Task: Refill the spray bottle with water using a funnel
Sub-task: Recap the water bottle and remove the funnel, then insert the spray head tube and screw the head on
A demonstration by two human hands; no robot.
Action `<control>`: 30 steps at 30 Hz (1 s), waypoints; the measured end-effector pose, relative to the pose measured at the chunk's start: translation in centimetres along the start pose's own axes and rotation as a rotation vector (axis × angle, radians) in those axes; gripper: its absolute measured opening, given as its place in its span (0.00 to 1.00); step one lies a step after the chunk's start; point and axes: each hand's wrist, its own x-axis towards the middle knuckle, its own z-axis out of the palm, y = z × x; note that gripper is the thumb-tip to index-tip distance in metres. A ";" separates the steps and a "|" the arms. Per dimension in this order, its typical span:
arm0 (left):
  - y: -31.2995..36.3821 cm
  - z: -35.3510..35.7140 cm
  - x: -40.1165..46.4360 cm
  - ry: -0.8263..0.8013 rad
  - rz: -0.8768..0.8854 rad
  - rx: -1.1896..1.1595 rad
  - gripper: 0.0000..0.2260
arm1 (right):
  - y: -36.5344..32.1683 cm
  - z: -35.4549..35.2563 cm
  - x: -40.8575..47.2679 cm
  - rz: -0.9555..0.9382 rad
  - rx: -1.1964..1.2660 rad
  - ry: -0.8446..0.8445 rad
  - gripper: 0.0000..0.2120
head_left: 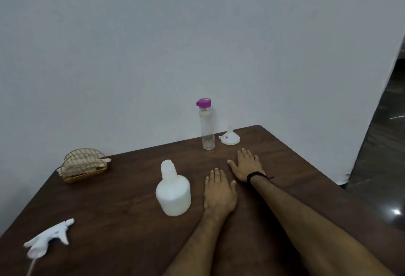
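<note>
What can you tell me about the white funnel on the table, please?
The funnel is small, white and looks like plastic. It stands upside down: the wide mouth rests on the brown table and the narrow spout points up. A small tab with a label sticks out on its left rim. It sits near the far edge, just right of the clear bottle with the purple cap, apart from it. The right hand lies flat in front of it and does not touch it.

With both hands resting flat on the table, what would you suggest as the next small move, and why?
Probably the right hand should pick up the funnel just ahead of it and seat it in the spray bottle, whose neck is already open, its trigger head lying apart.
</note>
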 end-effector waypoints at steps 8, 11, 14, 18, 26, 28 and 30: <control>-3.9 -2.2 -7.0 0.004 0.259 -0.122 0.24 | -2.4 0.7 -4.5 -0.062 0.037 0.001 0.28; -6.4 -3.5 -9.6 0.013 0.346 -0.151 0.20 | -3.7 0.6 -6.1 -0.104 0.141 -0.005 0.28; -9.1 -5.0 -11.8 0.122 0.382 -0.105 0.13 | -5.4 0.5 -8.0 -0.139 0.417 0.024 0.26; -13.4 -6.7 -14.8 0.310 0.324 -0.023 0.08 | -9.1 0.5 -10.7 -0.177 0.873 0.071 0.22; -22.5 -12.4 -19.5 0.925 -0.309 -0.003 0.12 | -15.5 1.6 -14.2 -0.221 1.307 0.186 0.32; -24.6 -13.4 -19.9 0.881 -0.624 -0.002 0.20 | -15.7 1.7 -14.5 -0.247 1.309 0.183 0.36; -26.6 -13.8 -20.1 0.795 -0.831 -0.018 0.26 | -15.6 1.8 -14.3 -0.275 1.288 0.171 0.36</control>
